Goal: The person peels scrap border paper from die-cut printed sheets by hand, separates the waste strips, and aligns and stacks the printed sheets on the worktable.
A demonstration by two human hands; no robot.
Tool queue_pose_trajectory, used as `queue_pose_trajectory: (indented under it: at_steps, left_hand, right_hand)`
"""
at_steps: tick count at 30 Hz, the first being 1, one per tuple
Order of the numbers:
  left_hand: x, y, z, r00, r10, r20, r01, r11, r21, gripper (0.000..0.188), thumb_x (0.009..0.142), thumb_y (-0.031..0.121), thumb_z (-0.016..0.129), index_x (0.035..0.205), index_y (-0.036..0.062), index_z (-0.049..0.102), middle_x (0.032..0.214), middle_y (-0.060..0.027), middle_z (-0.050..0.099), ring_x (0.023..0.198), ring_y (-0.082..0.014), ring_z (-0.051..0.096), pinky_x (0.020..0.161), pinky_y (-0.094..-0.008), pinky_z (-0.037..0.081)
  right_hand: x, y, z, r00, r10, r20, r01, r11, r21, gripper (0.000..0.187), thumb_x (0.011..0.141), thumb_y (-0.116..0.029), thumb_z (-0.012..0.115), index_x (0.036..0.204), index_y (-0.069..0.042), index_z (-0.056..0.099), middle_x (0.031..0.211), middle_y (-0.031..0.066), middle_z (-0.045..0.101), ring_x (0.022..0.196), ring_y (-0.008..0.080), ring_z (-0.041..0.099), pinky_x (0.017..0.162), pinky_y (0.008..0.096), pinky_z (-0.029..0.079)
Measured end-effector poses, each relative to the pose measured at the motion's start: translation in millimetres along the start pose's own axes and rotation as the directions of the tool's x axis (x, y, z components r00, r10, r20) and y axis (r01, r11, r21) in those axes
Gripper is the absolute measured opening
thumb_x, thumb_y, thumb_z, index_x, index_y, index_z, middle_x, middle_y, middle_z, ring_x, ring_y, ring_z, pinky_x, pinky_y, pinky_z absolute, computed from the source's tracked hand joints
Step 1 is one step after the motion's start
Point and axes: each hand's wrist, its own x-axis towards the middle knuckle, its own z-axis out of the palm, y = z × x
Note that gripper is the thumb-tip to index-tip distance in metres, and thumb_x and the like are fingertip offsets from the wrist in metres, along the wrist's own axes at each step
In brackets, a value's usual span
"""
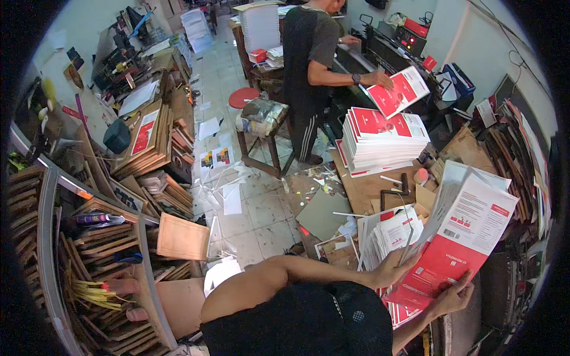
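Observation:
Both my hands hold a sheaf of red-and-white printed booklets (463, 228), tilted up at the right. My left hand (392, 271) grips the sheaf's left edge, fingers closed around it. Along the lower edge my right hand (452, 296) is closed on the same sheaf, with its fingers against the red lower part. Just left of the sheaf lies a pile of white printed sheets (389, 232). Below my hands, more red-and-white printed pieces (402, 314) show in part; the sheaf and my arm cover the rest.
Ahead, a co-worker (312, 65) holds a booklet (398, 93) over a tall booklet stack (385, 145) on a wooden table (362, 187). A stool (261, 127) stands beside them. Wooden boards (145, 142) crowd the left side; paper scraps (231, 199) litter the tiled floor. Boards (516, 154) lean at the right.

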Motion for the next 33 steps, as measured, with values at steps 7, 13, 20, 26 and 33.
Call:
queue_pose_trajectory:
  at_steps: [7, 13, 20, 26, 33]
  left_hand:
    - [7, -26, -7, 0.952, -0.304, 0.044, 0.289, 0.839, -0.460, 0.057, 0.088, 0.052, 0.055, 0.121, 0.0064, 0.050, 0.100, -0.0020, 0.056, 0.090, -0.0097, 0.051, 0.077, -0.0291, 0.045]
    - [22, -37, -60, 0.850, -0.451, 0.272, 0.359, 0.117, -0.926, 0.077, 0.087, 0.061, 0.043, 0.142, 0.0093, 0.031, 0.143, -0.0169, 0.037, 0.129, -0.0402, 0.036, 0.105, -0.0602, 0.028]
    - [30, -65, -107, 0.826, -0.470, 0.310, 0.554, 0.576, -0.602, 0.070, 0.088, 0.054, 0.049, 0.137, 0.0036, 0.040, 0.135, -0.0174, 0.047, 0.124, -0.0326, 0.046, 0.104, -0.0457, 0.035]
    - [16, -84, -127, 0.873, -0.411, 0.261, 0.460, 0.873, -0.161, 0.069, 0.091, 0.054, 0.047, 0.133, -0.0011, 0.044, 0.127, -0.0129, 0.055, 0.118, -0.0244, 0.052, 0.102, -0.0400, 0.038]
    - [39, -48, -106, 0.608, -0.568, 0.555, 0.786, 0.532, -0.316, 0.064, 0.089, 0.041, 0.057, 0.135, 0.0007, 0.040, 0.127, -0.0117, 0.054, 0.116, -0.0241, 0.053, 0.098, -0.0398, 0.042]
  right_hand:
    - [19, 2, -20, 0.948, -0.196, 0.249, 0.252, 0.943, -0.217, 0.032, 0.087, -0.020, 0.068, 0.065, -0.005, 0.050, 0.051, 0.0001, 0.047, 0.039, 0.0049, 0.039, 0.034, 0.0236, 0.032]
    - [22, 2, -14, 0.836, 0.112, 0.537, 0.009, 0.976, -0.219, 0.029, 0.080, -0.020, 0.075, 0.070, -0.002, 0.055, 0.052, 0.0017, 0.051, 0.040, 0.0079, 0.049, 0.037, 0.0244, 0.038]
    - [45, 33, -32, 0.661, -0.397, 0.637, 0.606, 0.783, -0.142, 0.042, 0.065, -0.025, 0.085, 0.057, -0.006, 0.049, 0.047, 0.0048, 0.054, 0.039, 0.0152, 0.056, 0.041, 0.0249, 0.040]
    - [38, 44, -58, 0.592, -0.384, 0.709, 0.687, 0.700, -0.194, 0.042, 0.062, -0.032, 0.085, 0.053, -0.009, 0.051, 0.047, 0.0037, 0.052, 0.041, 0.0174, 0.054, 0.042, 0.0301, 0.039]
    - [39, 25, -61, 0.399, -0.396, 0.827, 0.836, 0.527, -0.152, 0.047, 0.064, -0.049, 0.078, 0.053, -0.013, 0.050, 0.047, 0.0030, 0.050, 0.044, 0.0235, 0.050, 0.053, 0.0346, 0.042]
